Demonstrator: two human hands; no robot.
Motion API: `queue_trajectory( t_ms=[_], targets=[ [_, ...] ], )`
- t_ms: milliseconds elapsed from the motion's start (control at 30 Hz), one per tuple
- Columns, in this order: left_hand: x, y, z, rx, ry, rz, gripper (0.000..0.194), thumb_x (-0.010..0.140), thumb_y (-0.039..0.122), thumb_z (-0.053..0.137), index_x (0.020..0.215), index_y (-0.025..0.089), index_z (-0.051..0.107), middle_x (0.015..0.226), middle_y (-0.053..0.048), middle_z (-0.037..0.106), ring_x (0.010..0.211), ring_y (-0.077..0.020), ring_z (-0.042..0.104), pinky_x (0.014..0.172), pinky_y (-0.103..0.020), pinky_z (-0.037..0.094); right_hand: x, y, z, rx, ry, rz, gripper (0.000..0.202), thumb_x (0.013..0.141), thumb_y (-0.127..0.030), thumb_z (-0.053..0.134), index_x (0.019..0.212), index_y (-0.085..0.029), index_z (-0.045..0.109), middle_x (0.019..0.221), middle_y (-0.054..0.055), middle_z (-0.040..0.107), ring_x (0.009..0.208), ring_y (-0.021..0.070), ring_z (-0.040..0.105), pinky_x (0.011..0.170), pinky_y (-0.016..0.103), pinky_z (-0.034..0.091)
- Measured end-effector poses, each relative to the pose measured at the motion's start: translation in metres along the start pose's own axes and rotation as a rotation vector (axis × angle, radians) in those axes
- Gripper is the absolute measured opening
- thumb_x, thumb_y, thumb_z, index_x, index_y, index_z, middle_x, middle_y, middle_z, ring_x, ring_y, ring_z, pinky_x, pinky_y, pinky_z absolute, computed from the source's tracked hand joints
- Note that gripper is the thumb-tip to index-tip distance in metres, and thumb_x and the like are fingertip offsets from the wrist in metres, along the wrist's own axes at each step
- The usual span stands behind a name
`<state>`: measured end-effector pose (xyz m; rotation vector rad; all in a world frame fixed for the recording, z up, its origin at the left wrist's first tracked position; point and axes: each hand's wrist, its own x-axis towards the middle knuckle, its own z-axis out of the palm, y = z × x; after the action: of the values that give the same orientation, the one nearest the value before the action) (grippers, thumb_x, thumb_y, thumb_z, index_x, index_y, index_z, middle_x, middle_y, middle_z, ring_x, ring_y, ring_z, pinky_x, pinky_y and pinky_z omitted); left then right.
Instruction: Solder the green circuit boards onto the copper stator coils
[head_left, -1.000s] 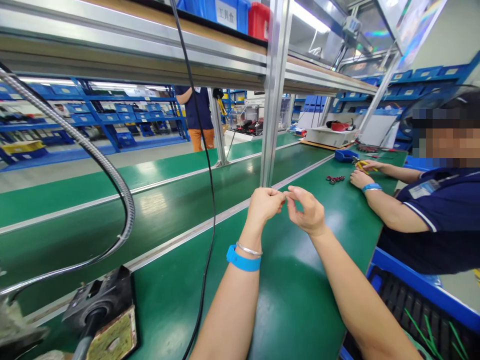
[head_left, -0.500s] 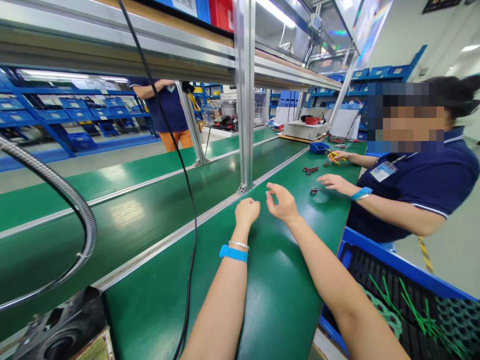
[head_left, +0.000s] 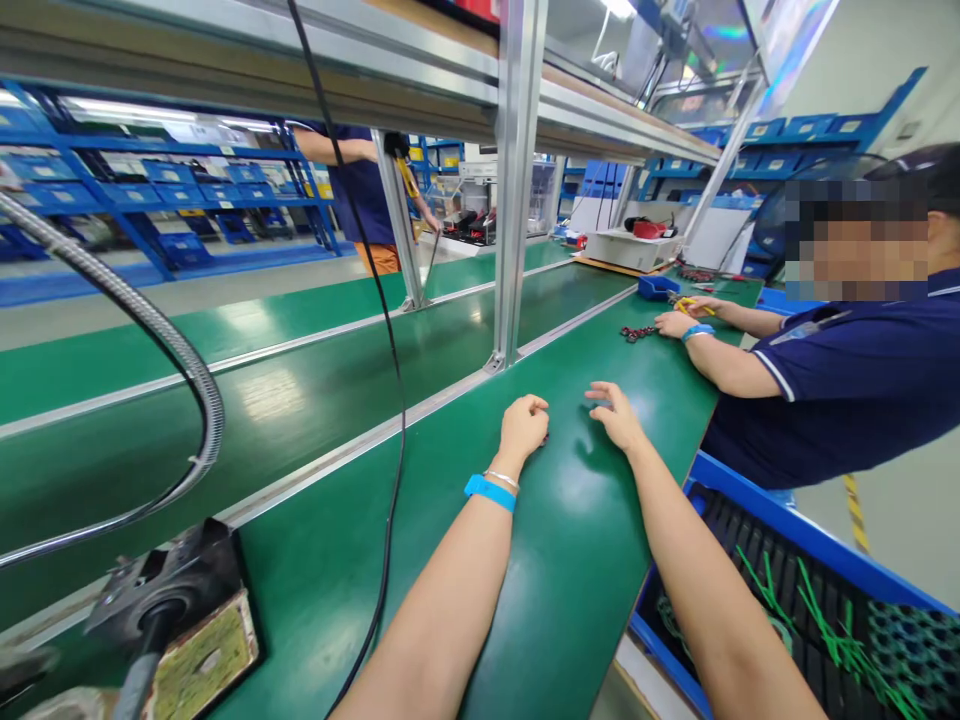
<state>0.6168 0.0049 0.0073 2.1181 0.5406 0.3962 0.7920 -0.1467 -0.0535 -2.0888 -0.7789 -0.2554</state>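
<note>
My left hand (head_left: 525, 425), with a blue band and a silver bracelet at the wrist, is closed over the green tabletop (head_left: 555, 560). A small dark part shows at its edge, too small to name. To the right, my right hand (head_left: 616, 415) hovers over the green surface with its fingers apart and nothing in them; its shadow falls below it. Farther up the table, a pile of small dark-red parts (head_left: 637, 333) lies near a co-worker's hands.
A co-worker (head_left: 847, 400) holds yellow-handled pliers (head_left: 690, 307) beside a blue bin (head_left: 658, 288). A metal post (head_left: 516, 200) and black cable (head_left: 397, 400) stand left. A blue crate (head_left: 825, 530) is lower right, a soldering stand (head_left: 180, 600) lower left.
The view has shifted. My hands are farther apart, and my right hand has opened wider. The small part near the co-worker's hand no longer shows there; that hand has drawn back toward the pliers.
</note>
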Motion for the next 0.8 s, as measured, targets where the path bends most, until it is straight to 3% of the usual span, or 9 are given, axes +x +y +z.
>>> queue_trajectory(
  t_ms=[167,333,467,567,667,733,800],
  targets=[
    [-0.010,-0.008,-0.010,-0.002,-0.162,0.111,0.026,0.093,0.030,0.064,0.113,0.013,0.063,0.112,-0.008,0.067,0.101,-0.0196,0.065,0.091,-0.041,0.056,0.004,-0.001,0.008,-0.013,-0.062,0.043,0.040,0.093,-0.042,0.060,0.124,-0.017,0.056,0.124,0.009,0.059,0.108,0.0209,0.061,0.091,0.044,0.054],
    [-0.034,-0.006,-0.010,0.090,-0.136,0.128,0.025,0.091,0.027,0.066,0.113,0.014,0.064,0.117,-0.008,0.065,0.111,-0.0226,0.062,0.099,-0.047,0.051,0.007,-0.008,0.004,-0.046,-0.062,0.086,0.040,0.094,-0.042,0.060,0.124,-0.017,0.057,0.125,0.009,0.059,0.108,0.0208,0.061,0.091,0.043,0.054],
    [-0.065,0.014,-0.011,0.131,-0.083,0.115,0.037,0.078,0.008,0.072,0.114,0.016,0.064,0.113,-0.010,0.070,0.112,-0.0253,0.063,0.103,-0.042,0.048,0.006,-0.023,0.001,-0.088,-0.046,0.121,0.039,0.094,-0.042,0.059,0.124,-0.018,0.057,0.125,0.009,0.059,0.108,0.0207,0.061,0.091,0.043,0.054],
    [-0.093,0.048,-0.023,0.118,-0.102,0.168,0.047,0.076,0.004,0.071,0.119,0.019,0.061,0.114,-0.009,0.071,0.110,-0.0257,0.065,0.100,-0.039,0.049,0.001,-0.036,-0.006,-0.126,-0.027,0.136,0.039,0.094,-0.042,0.059,0.124,-0.018,0.057,0.125,0.009,0.059,0.108,0.0205,0.061,0.091,0.043,0.054],
    [-0.134,0.084,-0.056,0.085,-0.110,0.246,0.051,0.077,0.008,0.070,0.124,0.021,0.057,0.117,-0.007,0.069,0.107,-0.0234,0.066,0.099,-0.036,0.049,-0.009,-0.053,-0.024,-0.148,-0.008,0.096,0.039,0.094,-0.042,0.059,0.124,-0.017,0.057,0.124,0.009,0.059,0.107,0.0205,0.061,0.091,0.043,0.054],
    [-0.174,0.097,-0.093,0.041,-0.102,0.343,0.050,0.078,0.010,0.069,0.124,0.021,0.055,0.114,-0.005,0.069,0.102,-0.0210,0.066,0.094,-0.035,0.052,-0.020,-0.072,-0.039,-0.135,0.003,0.017,0.040,0.093,-0.041,0.060,0.125,-0.017,0.056,0.124,0.009,0.059,0.106,0.0206,0.061,0.090,0.043,0.055],
    [-0.226,0.096,-0.137,-0.027,-0.079,0.387,0.046,0.078,0.013,0.070,0.120,0.019,0.054,0.103,-0.004,0.070,0.088,-0.0176,0.067,0.085,-0.031,0.055,-0.032,-0.100,-0.049,-0.081,0.006,-0.122,0.040,0.093,-0.041,0.060,0.125,-0.017,0.056,0.124,0.009,0.059,0.107,0.0206,0.061,0.090,0.043,0.055]
  ],
)
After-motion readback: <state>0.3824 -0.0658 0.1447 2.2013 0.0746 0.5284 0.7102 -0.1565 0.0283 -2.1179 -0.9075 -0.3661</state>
